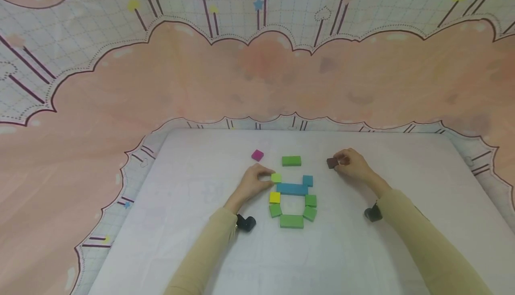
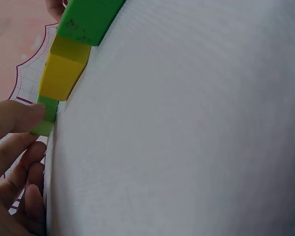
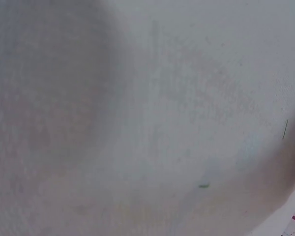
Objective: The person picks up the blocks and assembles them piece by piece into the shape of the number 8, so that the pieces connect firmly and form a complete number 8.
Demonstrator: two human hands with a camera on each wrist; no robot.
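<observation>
My left hand (image 1: 254, 182) pinches a light green block (image 1: 276, 178) between thumb and finger, at the left end of a long blue block (image 1: 292, 189). In the left wrist view, the thumb and a finger of that hand (image 2: 12, 152) are on the light green block (image 2: 49, 110), beside a yellow block (image 2: 64, 73). Over to the right, my right hand (image 1: 354, 165) holds a dark brown block (image 1: 332, 163) by its right side. The right wrist view shows mostly white surface, with a sliver of hand at its right edge.
Below the long blue block, a yellow block (image 1: 275, 197) and several green blocks (image 1: 291, 221) form a ring. A small blue block (image 1: 307, 181) touches its right end. Farther back lie a green block (image 1: 291, 161) and a magenta block (image 1: 257, 155) on the white table (image 1: 181, 241).
</observation>
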